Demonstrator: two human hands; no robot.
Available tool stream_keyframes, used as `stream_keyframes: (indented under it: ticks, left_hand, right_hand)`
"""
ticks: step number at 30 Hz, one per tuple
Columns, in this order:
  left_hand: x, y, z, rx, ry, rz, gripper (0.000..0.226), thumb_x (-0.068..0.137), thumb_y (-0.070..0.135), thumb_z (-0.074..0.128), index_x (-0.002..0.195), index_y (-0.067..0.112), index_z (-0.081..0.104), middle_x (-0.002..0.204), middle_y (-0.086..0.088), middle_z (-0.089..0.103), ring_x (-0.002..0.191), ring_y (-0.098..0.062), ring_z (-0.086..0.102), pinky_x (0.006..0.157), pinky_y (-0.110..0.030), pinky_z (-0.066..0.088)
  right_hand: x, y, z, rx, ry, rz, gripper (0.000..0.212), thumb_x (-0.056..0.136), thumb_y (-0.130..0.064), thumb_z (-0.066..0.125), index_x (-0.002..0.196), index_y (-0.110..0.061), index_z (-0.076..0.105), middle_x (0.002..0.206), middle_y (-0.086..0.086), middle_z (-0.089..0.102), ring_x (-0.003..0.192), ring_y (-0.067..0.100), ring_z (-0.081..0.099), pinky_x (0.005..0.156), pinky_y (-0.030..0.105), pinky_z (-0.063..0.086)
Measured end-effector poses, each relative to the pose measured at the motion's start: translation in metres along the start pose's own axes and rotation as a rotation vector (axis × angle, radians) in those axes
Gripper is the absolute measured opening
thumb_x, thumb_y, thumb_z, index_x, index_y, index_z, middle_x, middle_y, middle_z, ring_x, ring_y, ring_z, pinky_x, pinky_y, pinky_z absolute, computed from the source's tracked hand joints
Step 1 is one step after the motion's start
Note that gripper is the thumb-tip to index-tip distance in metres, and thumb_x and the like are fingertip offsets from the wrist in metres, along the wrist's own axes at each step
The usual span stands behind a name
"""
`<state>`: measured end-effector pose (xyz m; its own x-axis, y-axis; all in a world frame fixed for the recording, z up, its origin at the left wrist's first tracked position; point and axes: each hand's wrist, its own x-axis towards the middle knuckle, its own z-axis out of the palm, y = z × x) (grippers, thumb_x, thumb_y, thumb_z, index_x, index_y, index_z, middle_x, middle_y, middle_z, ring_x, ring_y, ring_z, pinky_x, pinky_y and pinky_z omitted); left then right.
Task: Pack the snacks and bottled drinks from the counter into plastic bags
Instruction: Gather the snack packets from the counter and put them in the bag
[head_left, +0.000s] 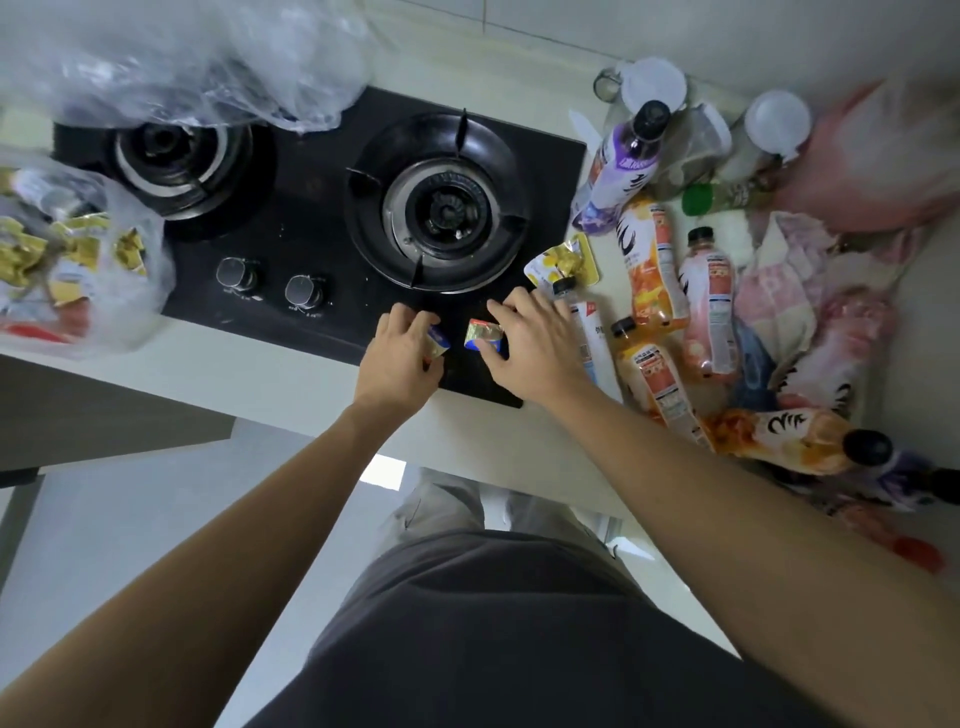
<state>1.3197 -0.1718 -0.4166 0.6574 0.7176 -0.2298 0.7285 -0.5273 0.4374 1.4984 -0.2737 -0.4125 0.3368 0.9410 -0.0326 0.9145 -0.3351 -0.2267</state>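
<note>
The left hand (402, 353) closes its grip on one small snack packet (438, 345); the right hand (530, 338), grip half open, touches another packet (483, 335) on the stove (311, 208), probably for the filled bag (78, 270) on the surface's left

2 burners (441, 208), 2 knobs (236, 274), approx. 7 bottles (655, 262), 3 snack packs (483, 336)

Camera, one: head-worn, wide-angle. I look steeply down over the stove (322, 228), which fills the upper middle of my view. Both forearms reach up from the bottom edge. Close range; edges curve. Floor shows below the stove, bottles (654, 270) to its right.
</note>
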Motion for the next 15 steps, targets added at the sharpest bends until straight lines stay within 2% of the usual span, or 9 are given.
stream_keyframes:
  ticks: [4, 8, 11, 15]
  left_hand:
    - [-0.003, 0.01, 0.005, 0.024, 0.052, 0.003, 0.051, 0.085, 0.034, 0.074, 0.13, 0.015, 0.058, 0.123, -0.008, 0.049, 0.108, -0.029, 0.049, 0.078, -0.044, 0.053]
    - [0.0, 0.03, 0.014, 0.088, 0.071, -0.052, 0.055, 0.084, 0.052, 0.069, 0.131, 0.024, 0.057, 0.127, -0.005, 0.048, 0.112, -0.029, 0.047, 0.081, -0.045, 0.049]
    - [0.005, 0.044, 0.022, 0.121, 0.057, -0.07, 0.059, 0.085, 0.061, 0.065, 0.132, 0.028, 0.054, 0.129, -0.005, 0.045, 0.116, -0.029, 0.045, 0.084, -0.047, 0.049]
    - [0.009, 0.059, 0.028, 0.195, 0.03, -0.076, 0.06, 0.086, 0.066, 0.062, 0.133, 0.03, 0.053, 0.131, -0.007, 0.043, 0.119, -0.03, 0.043, 0.084, -0.046, 0.049]
  right_hand:
    - [0.013, 0.028, -0.016, -0.012, 0.105, 0.136, 0.035, 0.092, -0.035, 0.06, 0.119, -0.013, 0.067, 0.115, 0.01, 0.062, 0.108, 0.033, 0.057, 0.088, 0.046, 0.044]
    - [0.037, 0.057, -0.028, -0.077, 0.082, 0.264, 0.031, 0.09, -0.033, 0.059, 0.112, -0.012, 0.065, 0.116, 0.015, 0.06, 0.108, 0.039, 0.056, 0.091, 0.051, 0.046]
    - [0.057, 0.068, -0.031, -0.046, -0.051, 0.355, 0.039, 0.092, -0.038, 0.059, 0.123, -0.013, 0.062, 0.127, 0.016, 0.056, 0.117, 0.042, 0.053, 0.101, 0.054, 0.044]
    - [0.074, 0.065, -0.022, 0.075, -0.207, 0.518, 0.064, 0.087, -0.053, 0.062, 0.136, -0.014, 0.054, 0.141, 0.02, 0.051, 0.134, 0.042, 0.046, 0.114, 0.05, 0.038]
